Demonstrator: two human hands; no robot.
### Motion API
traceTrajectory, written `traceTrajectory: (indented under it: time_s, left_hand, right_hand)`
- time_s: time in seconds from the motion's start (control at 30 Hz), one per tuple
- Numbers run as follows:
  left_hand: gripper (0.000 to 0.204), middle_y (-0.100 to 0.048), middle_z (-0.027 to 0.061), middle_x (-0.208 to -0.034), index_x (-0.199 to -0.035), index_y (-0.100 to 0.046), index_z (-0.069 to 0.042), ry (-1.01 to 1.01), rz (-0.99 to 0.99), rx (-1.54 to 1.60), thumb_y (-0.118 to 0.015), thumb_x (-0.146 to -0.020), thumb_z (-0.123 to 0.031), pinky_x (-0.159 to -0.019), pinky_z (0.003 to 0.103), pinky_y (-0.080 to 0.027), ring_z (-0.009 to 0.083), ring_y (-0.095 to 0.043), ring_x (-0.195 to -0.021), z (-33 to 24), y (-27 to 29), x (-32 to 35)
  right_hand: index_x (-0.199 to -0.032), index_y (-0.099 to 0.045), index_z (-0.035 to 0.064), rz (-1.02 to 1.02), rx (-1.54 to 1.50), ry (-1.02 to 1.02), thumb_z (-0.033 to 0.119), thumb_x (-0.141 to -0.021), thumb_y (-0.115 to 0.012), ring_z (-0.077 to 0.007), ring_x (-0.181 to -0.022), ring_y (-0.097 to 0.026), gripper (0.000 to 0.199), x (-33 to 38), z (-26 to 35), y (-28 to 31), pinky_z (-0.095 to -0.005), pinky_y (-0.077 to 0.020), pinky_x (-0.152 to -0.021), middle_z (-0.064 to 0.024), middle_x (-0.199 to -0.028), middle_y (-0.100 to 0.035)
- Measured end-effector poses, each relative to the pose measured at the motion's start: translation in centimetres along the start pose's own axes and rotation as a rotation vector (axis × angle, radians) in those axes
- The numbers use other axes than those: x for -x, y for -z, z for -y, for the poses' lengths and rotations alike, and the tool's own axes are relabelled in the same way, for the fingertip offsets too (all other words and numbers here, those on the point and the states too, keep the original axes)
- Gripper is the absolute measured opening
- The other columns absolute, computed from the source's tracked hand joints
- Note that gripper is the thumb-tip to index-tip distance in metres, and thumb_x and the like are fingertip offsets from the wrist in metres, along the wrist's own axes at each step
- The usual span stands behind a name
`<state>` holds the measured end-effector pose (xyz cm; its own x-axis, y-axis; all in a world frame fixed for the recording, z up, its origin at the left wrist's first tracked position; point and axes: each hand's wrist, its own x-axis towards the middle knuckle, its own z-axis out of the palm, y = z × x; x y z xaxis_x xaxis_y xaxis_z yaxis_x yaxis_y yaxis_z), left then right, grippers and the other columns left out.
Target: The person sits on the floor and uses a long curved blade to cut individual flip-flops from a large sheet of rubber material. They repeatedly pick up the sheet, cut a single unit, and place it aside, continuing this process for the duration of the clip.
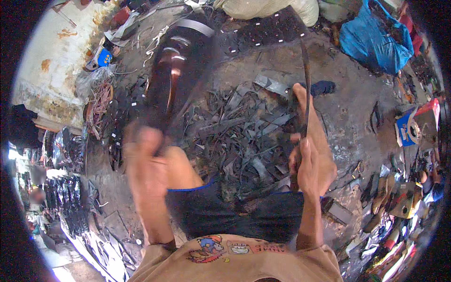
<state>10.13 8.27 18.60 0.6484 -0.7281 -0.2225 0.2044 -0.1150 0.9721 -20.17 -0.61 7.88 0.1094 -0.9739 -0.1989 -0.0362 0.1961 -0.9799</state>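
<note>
My left hand (pixel 149 145), blurred by motion, is closed on the lower end of a dark, glossy, flexible sheet (pixel 181 70). The sheet stands up away from me and bends, with light glinting along it. On the right, my right hand (pixel 304 164) grips the near end of a long, thin, dark strip (pixel 307 89), which stretches away in a slight curve. Between my bare legs, a heap of dark offcuts (pixel 239 127) covers the floor. Blur hides exactly how my left fingers sit on the sheet.
Dark pieces with small white tags (pixel 263 34) lie ahead; a pale sack (pixel 268 9) sits behind them. At the far right are a blue bag (pixel 376 37) and a blue-and-red box (pixel 408 128). Tangled cords (pixel 99 105) lie left, shoes (pixel 385 190) right.
</note>
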Motion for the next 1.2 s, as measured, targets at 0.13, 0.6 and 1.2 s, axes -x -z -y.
traceTrajectory:
  time_s: [0.13,0.6,1.2]
  left_hand:
    - [0.028,-0.07,0.0069,-0.118,-0.125,-0.065,-0.008,0.229,0.258,0.505,-0.069,-0.097,-0.004,-0.098,0.046,-0.061,0.0245,-0.071,-0.109,4.2,-4.7,4.2]
    - [0.035,-0.072,0.006,-0.12,-0.131,-0.059,-0.008,0.282,0.29,0.565,-0.071,-0.099,-0.01,-0.095,0.043,-0.064,0.0239,-0.072,-0.11,7.0,-5.3,8.6]
    - [0.045,-0.073,0.0095,-0.11,-0.131,-0.059,0.0,0.344,0.367,0.166,-0.075,-0.09,-0.013,-0.085,0.035,-0.061,0.0182,-0.073,-0.094,6.8,-2.0,10.0]
  right_hand:
    - [-0.126,-0.063,0.0056,-0.046,0.061,0.087,0.036,-0.114,-0.041,-0.008,-0.058,-0.048,0.039,6.1,-4.6,0.6,-0.0263,-0.0405,-0.053,0.0039,-0.068,-0.05]
    - [-0.114,-0.065,0.0054,0.238,0.645,0.052,0.052,-0.103,-0.054,-0.0464,-0.081,-0.07,0.049,18.3,-5.6,4.2,-0.0513,-0.0532,-0.069,-0.0235,-0.086,-0.07]
    - [-0.103,-0.056,0.0015,0.259,0.222,0.035,0.029,-0.111,-0.048,-0.0438,-0.065,-0.059,0.03,8.4,-2.4,-2.4,-0.0479,-0.047,-0.063,-0.0238,-0.075,-0.06]
